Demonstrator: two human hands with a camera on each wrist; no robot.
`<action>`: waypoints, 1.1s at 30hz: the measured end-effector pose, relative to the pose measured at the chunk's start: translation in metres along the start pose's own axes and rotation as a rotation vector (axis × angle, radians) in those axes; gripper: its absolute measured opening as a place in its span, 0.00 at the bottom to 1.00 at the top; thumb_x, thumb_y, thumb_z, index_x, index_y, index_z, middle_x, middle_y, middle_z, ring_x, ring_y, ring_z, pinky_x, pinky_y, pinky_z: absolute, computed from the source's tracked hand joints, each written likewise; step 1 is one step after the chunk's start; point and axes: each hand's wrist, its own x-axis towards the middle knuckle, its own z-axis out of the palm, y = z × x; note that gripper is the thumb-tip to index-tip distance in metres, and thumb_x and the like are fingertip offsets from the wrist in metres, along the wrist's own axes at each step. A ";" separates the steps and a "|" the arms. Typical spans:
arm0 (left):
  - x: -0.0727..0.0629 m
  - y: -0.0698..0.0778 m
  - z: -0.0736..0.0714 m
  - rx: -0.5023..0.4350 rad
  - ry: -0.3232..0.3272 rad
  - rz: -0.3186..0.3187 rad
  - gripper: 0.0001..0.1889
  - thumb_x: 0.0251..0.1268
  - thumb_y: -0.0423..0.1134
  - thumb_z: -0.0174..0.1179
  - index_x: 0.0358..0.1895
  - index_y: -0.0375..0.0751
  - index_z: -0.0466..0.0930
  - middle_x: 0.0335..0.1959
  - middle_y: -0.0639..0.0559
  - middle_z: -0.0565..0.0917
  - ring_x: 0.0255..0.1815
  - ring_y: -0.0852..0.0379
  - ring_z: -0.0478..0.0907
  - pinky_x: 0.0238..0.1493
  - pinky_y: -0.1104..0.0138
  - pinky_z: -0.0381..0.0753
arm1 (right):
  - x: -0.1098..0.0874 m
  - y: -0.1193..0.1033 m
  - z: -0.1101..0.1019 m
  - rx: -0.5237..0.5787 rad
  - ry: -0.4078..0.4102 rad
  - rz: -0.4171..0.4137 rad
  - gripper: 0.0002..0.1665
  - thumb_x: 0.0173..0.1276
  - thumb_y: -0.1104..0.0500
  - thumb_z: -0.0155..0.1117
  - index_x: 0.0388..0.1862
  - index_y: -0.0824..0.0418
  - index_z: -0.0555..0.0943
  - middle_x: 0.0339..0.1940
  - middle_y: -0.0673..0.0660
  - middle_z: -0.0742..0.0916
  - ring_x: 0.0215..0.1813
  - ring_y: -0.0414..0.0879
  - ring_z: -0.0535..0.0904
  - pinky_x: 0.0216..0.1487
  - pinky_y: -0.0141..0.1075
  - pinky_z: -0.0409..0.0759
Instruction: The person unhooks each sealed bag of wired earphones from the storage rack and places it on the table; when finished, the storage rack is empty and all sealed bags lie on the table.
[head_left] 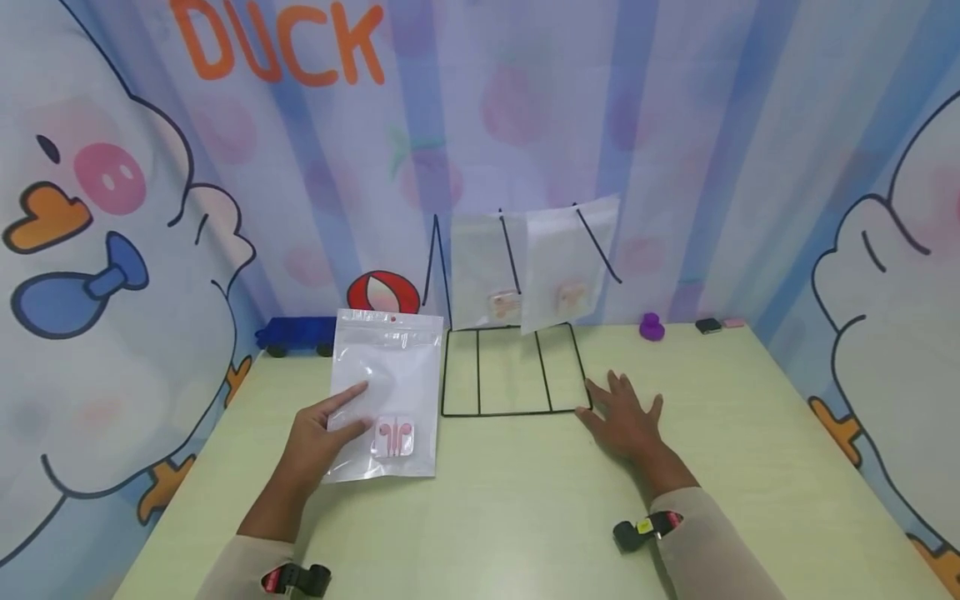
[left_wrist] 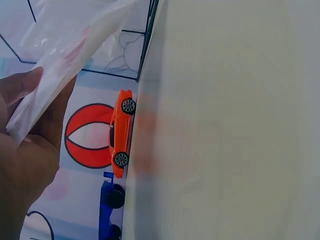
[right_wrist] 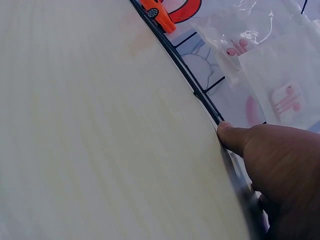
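My left hand (head_left: 311, 442) pinches a white zip bag (head_left: 382, 367) by its left side, thumb in front. A clear case with pink earphones (head_left: 394, 437) shows low in the bag. The left wrist view shows the bag (left_wrist: 65, 65) edge-on between thumb and fingers. My right hand (head_left: 626, 421) rests with fingers spread at the right front corner of a black wire rack (head_left: 498, 413). In the right wrist view its thumb (right_wrist: 232, 135) touches the rack's base wire. Two more bags, a left one (head_left: 472, 258) and a right one (head_left: 566, 258), hang on the rack, each with pink earphones.
A blue toy truck (head_left: 300, 335) stands at the table's back left. An orange toy car (left_wrist: 120, 132) sits beside it, hidden by the bag in the head view. A purple toy (head_left: 652, 327), a small black item (head_left: 707, 326) and a pink one (head_left: 733, 322) lie back right.
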 end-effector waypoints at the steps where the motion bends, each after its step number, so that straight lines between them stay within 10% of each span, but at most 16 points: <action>1: 0.001 -0.001 -0.002 0.003 -0.002 -0.019 0.33 0.72 0.41 0.73 0.79 0.58 0.77 0.87 0.46 0.67 0.90 0.36 0.59 0.87 0.39 0.60 | 0.000 0.000 0.000 0.000 -0.005 0.000 0.41 0.86 0.36 0.53 0.90 0.51 0.62 0.92 0.70 0.53 0.93 0.71 0.42 0.79 0.84 0.25; 18: 0.023 -0.019 -0.001 -0.013 -0.099 -0.177 0.34 0.74 0.46 0.73 0.80 0.61 0.75 0.90 0.41 0.61 0.85 0.34 0.66 0.67 0.61 0.84 | 0.003 0.005 0.002 -0.008 0.003 0.001 0.42 0.86 0.35 0.52 0.90 0.50 0.62 0.92 0.69 0.54 0.93 0.71 0.42 0.78 0.84 0.26; 33: 0.041 -0.022 0.005 -0.010 -0.112 -0.293 0.34 0.72 0.42 0.74 0.80 0.60 0.76 0.92 0.39 0.53 0.91 0.28 0.46 0.86 0.28 0.50 | 0.002 0.003 0.001 0.011 -0.006 0.003 0.42 0.85 0.35 0.52 0.90 0.51 0.62 0.92 0.69 0.53 0.93 0.71 0.41 0.79 0.83 0.25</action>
